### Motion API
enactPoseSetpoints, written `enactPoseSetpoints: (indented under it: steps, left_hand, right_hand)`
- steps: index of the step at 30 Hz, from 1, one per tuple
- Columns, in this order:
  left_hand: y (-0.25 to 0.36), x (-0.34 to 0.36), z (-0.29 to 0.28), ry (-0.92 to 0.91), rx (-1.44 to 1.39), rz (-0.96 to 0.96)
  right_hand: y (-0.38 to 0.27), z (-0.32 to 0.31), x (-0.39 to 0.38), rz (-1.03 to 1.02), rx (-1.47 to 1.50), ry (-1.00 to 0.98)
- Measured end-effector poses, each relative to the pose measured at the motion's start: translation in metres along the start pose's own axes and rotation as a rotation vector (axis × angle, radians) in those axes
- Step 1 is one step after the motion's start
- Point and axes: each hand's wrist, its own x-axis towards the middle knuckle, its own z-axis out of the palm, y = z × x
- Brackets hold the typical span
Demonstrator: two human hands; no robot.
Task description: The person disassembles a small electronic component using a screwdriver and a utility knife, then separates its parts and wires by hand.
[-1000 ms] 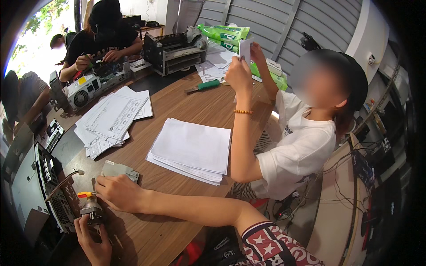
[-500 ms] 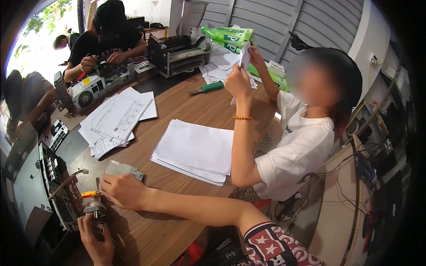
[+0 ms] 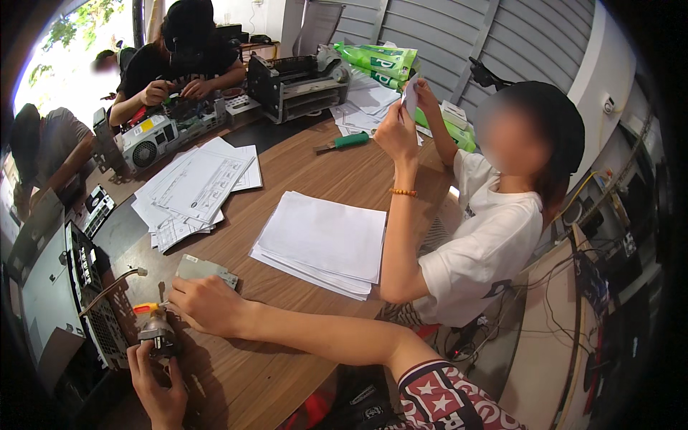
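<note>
Metal part (image 3: 158, 335) (work seemingly begun, unfinished) is grasped by the left hand (image 3: 160, 394); what the right hand (image 3: 209, 306) holds is unclear.

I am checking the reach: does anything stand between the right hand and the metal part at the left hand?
Nothing visible blocks the right hand from the metal part; a yellow-and-red piece shows at the part's far end.

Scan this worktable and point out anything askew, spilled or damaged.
The printed papers toward the left are askew, fanned at differing angles, while the plain white stack beside them is tidier. No spill is visible on the table. The metal part at the left hand shows too small to judge for damage.
</note>
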Motion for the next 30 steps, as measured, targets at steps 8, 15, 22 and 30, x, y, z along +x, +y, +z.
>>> enactPoseSetpoints:
  steps: [8,15,22,30]
  left_hand:
    - [0.005,0.001,-0.001,-0.003,-0.02,-0.039]
    - [-0.006,0.003,-0.011,-0.037,0.147,0.073]
    - [0.0,0.001,-0.009,-0.092,-0.036,-0.139]
    - [0.0,0.003,-0.008,-0.053,-0.002,-0.083]
  right_hand:
    - [0.0,0.001,0.001,0.014,0.01,0.039]
    - [0.002,0.009,-0.002,0.07,-0.018,-0.031]
    - [-0.005,-0.013,0.008,0.016,0.045,0.17]
    - [0.005,-0.011,0.005,0.035,-0.027,-0.029]
